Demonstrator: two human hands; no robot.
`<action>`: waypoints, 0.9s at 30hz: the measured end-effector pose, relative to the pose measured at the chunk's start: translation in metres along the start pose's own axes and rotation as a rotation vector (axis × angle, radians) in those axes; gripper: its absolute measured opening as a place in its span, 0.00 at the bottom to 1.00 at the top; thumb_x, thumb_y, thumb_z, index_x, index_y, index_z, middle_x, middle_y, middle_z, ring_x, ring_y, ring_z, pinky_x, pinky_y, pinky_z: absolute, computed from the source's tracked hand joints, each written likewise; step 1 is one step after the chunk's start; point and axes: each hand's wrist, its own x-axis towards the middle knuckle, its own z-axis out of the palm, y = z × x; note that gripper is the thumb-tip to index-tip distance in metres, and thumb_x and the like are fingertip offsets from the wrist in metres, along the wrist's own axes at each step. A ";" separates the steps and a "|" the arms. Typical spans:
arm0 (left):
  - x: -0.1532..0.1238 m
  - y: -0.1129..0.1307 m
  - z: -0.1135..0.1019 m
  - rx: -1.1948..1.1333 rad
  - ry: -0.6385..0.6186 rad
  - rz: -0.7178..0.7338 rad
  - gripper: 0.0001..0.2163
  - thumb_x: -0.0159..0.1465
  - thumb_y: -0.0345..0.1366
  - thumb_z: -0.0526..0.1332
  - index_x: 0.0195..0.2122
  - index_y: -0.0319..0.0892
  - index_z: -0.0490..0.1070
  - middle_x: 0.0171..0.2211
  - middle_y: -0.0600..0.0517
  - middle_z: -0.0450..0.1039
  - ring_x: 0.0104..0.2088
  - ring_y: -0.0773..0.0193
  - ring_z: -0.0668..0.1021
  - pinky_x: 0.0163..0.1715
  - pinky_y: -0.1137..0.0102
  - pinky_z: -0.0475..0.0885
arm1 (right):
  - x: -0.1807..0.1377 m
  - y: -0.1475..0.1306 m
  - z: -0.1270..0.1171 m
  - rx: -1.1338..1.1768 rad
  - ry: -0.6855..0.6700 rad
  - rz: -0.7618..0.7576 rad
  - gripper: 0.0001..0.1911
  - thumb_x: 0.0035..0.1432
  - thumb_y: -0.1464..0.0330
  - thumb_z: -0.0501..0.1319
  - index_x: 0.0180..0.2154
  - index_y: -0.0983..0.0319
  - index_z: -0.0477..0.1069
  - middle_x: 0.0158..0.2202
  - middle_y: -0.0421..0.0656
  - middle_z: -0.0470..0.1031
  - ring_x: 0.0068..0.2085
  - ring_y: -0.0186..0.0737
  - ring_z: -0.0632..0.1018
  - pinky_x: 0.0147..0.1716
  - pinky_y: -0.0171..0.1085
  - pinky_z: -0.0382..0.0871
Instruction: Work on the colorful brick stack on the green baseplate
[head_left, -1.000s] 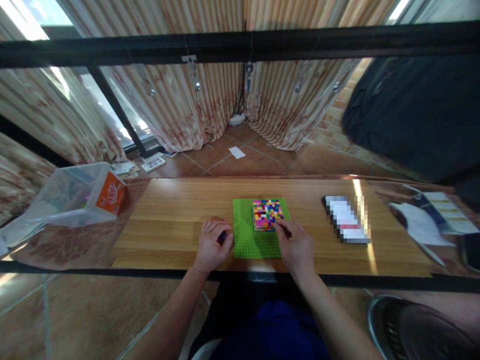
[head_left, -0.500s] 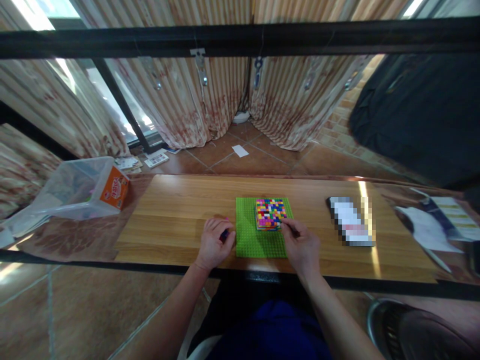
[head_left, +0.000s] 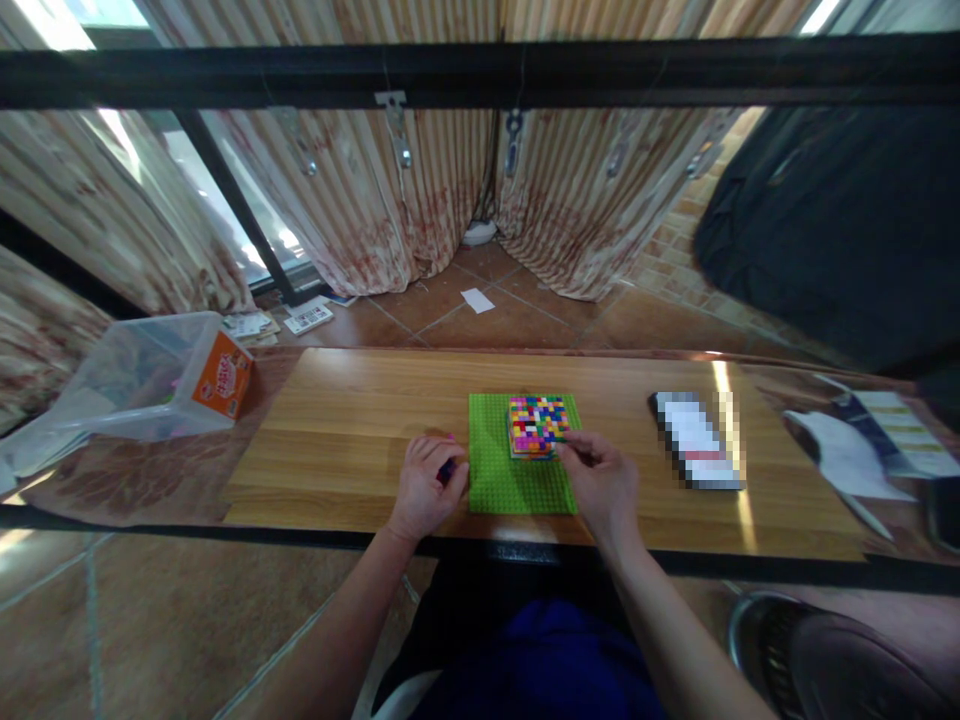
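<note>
Block (head_left: 537, 424) of bricks stacked solid on baseplate (head_left: 501, 470), mostly bare. Right hand (head_left: 600, 485) pinching block's near corner. Left hand (head_left: 425, 487) curled around dark piece (head_left: 447, 470).

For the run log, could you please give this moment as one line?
left hand: curled on small dark piece beside green baseplate | right hand: fingertips at multicoloured brick block | phone: right

I saw a bright green studded baseplate (head_left: 517, 480) bearing a multicoloured checkered brick block (head_left: 535, 424) of pink, yellow, blue, red and white. At nine o'clock sat a clear plastic bin (head_left: 142, 375) with an orange label. The striped curtains (head_left: 420, 210) were beige and reddish.
</note>
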 end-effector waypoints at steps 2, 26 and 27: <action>0.000 0.000 0.000 0.001 -0.002 0.000 0.03 0.61 0.33 0.59 0.35 0.43 0.71 0.35 0.49 0.76 0.42 0.57 0.75 0.47 0.59 0.68 | 0.003 0.002 0.001 0.023 -0.006 0.031 0.16 0.47 0.60 0.65 0.36 0.63 0.77 0.31 0.47 0.81 0.31 0.42 0.79 0.32 0.39 0.71; -0.003 -0.006 0.000 -0.146 0.101 -0.144 0.06 0.62 0.34 0.58 0.37 0.43 0.73 0.38 0.48 0.76 0.42 0.58 0.76 0.46 0.60 0.70 | 0.016 -0.005 0.003 -0.050 -0.060 0.048 0.17 0.44 0.59 0.66 0.34 0.65 0.76 0.23 0.43 0.76 0.24 0.39 0.75 0.25 0.35 0.65; -0.003 -0.007 0.000 -0.175 0.139 -0.195 0.06 0.63 0.35 0.57 0.37 0.44 0.74 0.38 0.48 0.76 0.42 0.59 0.76 0.46 0.60 0.71 | 0.012 -0.007 0.003 -0.042 -0.050 0.034 0.17 0.45 0.59 0.65 0.34 0.64 0.75 0.25 0.43 0.77 0.25 0.39 0.76 0.27 0.36 0.66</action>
